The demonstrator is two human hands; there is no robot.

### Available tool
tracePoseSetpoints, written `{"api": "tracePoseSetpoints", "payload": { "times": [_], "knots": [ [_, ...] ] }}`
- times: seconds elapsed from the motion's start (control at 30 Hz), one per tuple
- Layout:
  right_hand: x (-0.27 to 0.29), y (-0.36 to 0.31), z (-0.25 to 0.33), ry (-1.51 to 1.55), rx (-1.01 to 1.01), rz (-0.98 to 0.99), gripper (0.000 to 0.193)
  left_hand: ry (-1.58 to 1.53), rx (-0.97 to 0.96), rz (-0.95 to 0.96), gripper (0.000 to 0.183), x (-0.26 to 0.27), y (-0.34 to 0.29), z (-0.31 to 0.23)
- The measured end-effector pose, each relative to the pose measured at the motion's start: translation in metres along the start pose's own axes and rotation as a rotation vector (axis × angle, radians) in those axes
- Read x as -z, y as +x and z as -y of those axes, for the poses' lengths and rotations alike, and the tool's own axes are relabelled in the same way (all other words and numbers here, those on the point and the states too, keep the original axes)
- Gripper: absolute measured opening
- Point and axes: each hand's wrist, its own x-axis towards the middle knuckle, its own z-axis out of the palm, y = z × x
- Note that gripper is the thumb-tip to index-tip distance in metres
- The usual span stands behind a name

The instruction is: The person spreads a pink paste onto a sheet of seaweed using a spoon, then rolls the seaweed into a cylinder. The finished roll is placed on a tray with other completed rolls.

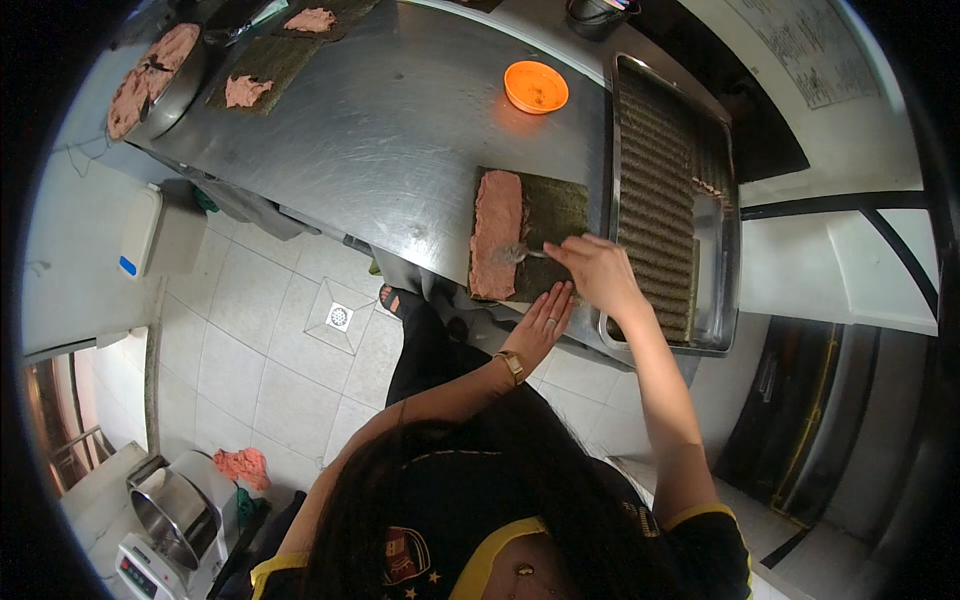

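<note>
Head view: spreading seems in hand, the right hand (pixel 597 272) pinching a spoon (pixel 512 254) over pink paste (pixel 497 208) along the left of a dark sheet (pixel 556 213); the left hand (pixel 541 325) lies flat-fingered nearby (apparently holding nothing). Even strokes seem called for.
</note>
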Motion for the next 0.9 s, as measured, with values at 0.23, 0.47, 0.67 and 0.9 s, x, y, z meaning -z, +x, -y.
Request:
{"api": "tracePoseSetpoints", "payload": {
  "times": [0.23, 0.47, 0.67, 0.9],
  "knots": [
    [0.002, 0.042, -0.033, -0.062, -0.004, -0.044, 0.039, -0.014, -0.009, 0.041, 0.057, 0.003, 0.0, 0.001],
    [-0.003, 0.075, -0.062, -0.108, 0.021, -0.091, 0.032, -0.006, -0.005, 0.03, 0.057, 0.004, 0.0, 0.001],
    [0.012, 0.086, -0.061, -0.076, -0.093, -0.177, 0.027, 0.013, -0.012, 0.046, 0.058, 0.008, 0.001, 0.003],
    [0.0, 0.032, -0.036, 0.137, -0.37, -0.205, 0.031, -0.024, -0.032, 0.02, 0.058, 0.002, 0.001, 0.003]
  ]
}}
